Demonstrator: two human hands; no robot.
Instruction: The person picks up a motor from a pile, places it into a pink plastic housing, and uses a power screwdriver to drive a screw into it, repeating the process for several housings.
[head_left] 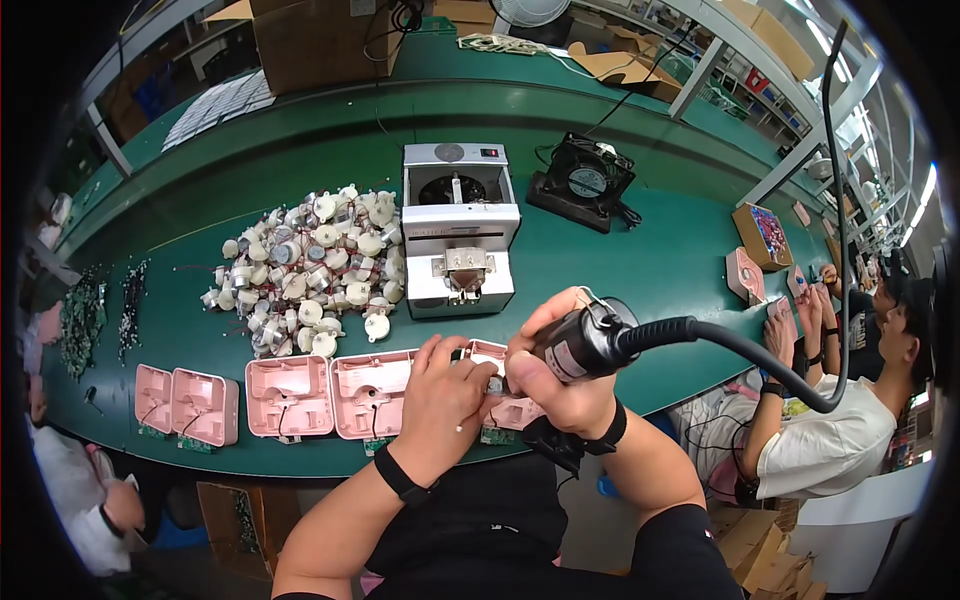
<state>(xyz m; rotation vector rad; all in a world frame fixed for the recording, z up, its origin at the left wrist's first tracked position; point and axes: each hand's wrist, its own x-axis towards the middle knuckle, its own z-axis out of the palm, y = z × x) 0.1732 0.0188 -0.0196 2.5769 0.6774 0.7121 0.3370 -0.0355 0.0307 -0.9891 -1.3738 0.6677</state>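
My right hand [565, 400] is wrapped round a black electric screwdriver [572, 347], tilted with its tip end down to the left. A thick black cable runs from its top toward the right. My left hand [447, 402] bends over a pink plastic shell [520, 413], fingers closed on it beside the screwdriver's lower end. A small grey part [495, 385] shows between the hands; the tip itself is hidden. More open pink shells [288, 393] with thin wires and green circuit boards stand in a row to the left.
Behind the shells lies a heap of white geared motors [310, 265]. A white screw feeder [460, 225] stands ahead, with a black fan [590, 180] to its right. Circuit boards [83, 325] lie far left. Co-workers sit at right, near a box of small parts [762, 237]; another person is at left.
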